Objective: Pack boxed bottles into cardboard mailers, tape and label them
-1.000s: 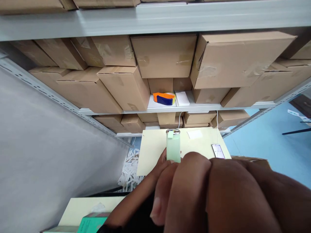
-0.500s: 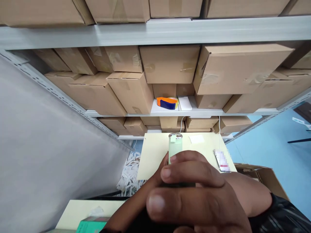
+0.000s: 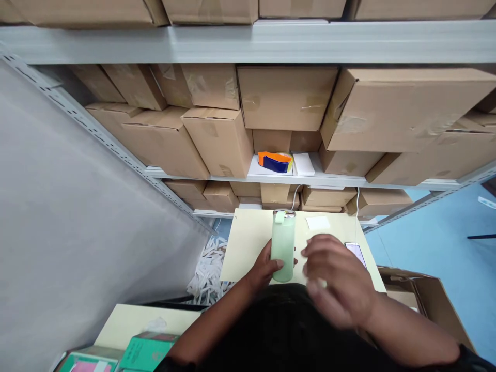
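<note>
My left hand (image 3: pixel 266 266) is wrapped round a pale green bottle (image 3: pixel 283 250), thumb across its front and fingertips showing on the far side. The bottle stands nearly upright over the near part of the table, with a shiny metallic top and a pale green tab at its rim. To the right of the bottle, and apart from it, my right hand (image 3: pixel 337 279) is raised with its fingers bent. Motion smears that hand; a small pale spot shows by the thumb, and I cannot tell whether it is a held thing.
Behind the cream table (image 3: pixel 244 243) rises a metal shelf (image 3: pixel 217 46) packed with cardboard boxes (image 3: pixel 287 98). A phone (image 3: pixel 355 253) and white paper (image 3: pixel 318 222) lie on the table. An open carton (image 3: pixel 437 299) stands at right, paper shreds (image 3: pixel 209 268) and green boxes (image 3: pixel 147 351) at left.
My right hand has dropped away from close before the camera to beside the bottle, uncovering it and my left hand. The view has shifted slightly. My left hand still holds the bottle.
</note>
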Tool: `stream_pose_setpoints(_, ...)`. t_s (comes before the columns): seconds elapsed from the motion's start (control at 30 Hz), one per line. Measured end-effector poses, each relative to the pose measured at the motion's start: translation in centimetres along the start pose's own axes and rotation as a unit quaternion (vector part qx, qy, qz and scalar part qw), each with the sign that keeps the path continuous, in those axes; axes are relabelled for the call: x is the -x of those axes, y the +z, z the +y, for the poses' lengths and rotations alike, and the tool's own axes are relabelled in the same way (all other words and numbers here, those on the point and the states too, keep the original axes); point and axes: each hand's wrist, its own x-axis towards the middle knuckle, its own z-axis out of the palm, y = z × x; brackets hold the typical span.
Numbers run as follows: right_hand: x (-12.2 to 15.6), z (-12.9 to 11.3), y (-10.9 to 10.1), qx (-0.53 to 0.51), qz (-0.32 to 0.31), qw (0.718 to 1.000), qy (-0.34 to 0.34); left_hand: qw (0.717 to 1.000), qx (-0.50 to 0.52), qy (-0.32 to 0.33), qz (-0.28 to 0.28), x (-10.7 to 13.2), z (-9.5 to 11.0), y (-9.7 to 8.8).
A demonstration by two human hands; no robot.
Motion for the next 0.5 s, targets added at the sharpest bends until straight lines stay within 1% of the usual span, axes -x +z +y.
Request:
stream_pose_setpoints(0.03, 0.7, 1.8, 0.5, -0.007, 0.062, 0.994, 0.085, 1.0, 0.016, -0.004, 0.004, 0.1, 0.0, 0.0)
stream_pose_setpoints(0.07, 1.6, 3.6, 1.2, -0.019, 0.113, 0.975, 0.192, 0.999, 0.034, -0.013, 0.005, 0.2, -0.1, -0.1)
stream_pose_setpoints(0.1, 2.4, 5.3, 2.0, -0.059, 0.12, 0.95, 0.282, 0.998, 0.051, -0.026, 0.001, 0.3, -0.1, -0.1)
stream_pose_setpoints(0.13, 3.2, 6.8, 2.9, -0.126, 0.085, 0.927, 0.344, 0.997, 0.066, -0.045, -0.009, 0.3, -0.1, -0.2)
stream_pose_setpoints(0.17, 3.8, 8.0, 3.7, -0.203, 0.025, 0.895, 0.397, 0.994, 0.079, -0.065, -0.024, 0.2, -0.1, -0.3)
stream_pose_setpoints(0.2, 4.3, 8.9, 4.4, -0.277, -0.026, 0.855, 0.437, 0.991, 0.092, -0.085, -0.041, 0.0, -0.2, -0.4)
stream_pose_setpoints(0.23, 4.5, 9.4, 5.0, -0.342, -0.065, 0.817, 0.46, 0.987, 0.106, -0.103, -0.058, -0.2, -0.2, -0.5)
stream_pose_setpoints(0.27, 4.5, 9.7, 5.4, -0.388, -0.084, 0.785, 0.475, 0.983, 0.117, -0.118, -0.074, -0.4, -0.2, -0.5)
stream_pose_setpoints(0.3, 4.3, 9.9, 5.8, -0.415, -0.082, 0.766, 0.483, 0.98, 0.125, -0.127, -0.083, -0.7, -0.3, -0.5)
stream_pose_setpoints(0.33, 4.1, 10.0, 6.0, -0.423, -0.064, 0.762, 0.486, 0.981, 0.127, -0.126, -0.081, -1.0, -0.3, -0.4)
stream_pose_setpoints(0.37, 3.9, 10.1, 6.1, -0.411, -0.033, 0.772, 0.484, 0.984, 0.119, -0.114, -0.068, -1.2, -0.4, -0.3)
stream_pose_setpoints(0.47, 3.3, 10.7, 6.2, -0.304, 0.089, 0.831, 0.457, 0.999, 0.039, -0.028, 0.013, -1.6, -0.6, 0.3)
stream_pose_setpoints(0.5, 3.3, 11.0, 6.2, -0.272, 0.118, 0.844, 0.446, 0.999, 0.006, 0.0, 0.039, -1.6, -0.7, 0.4)
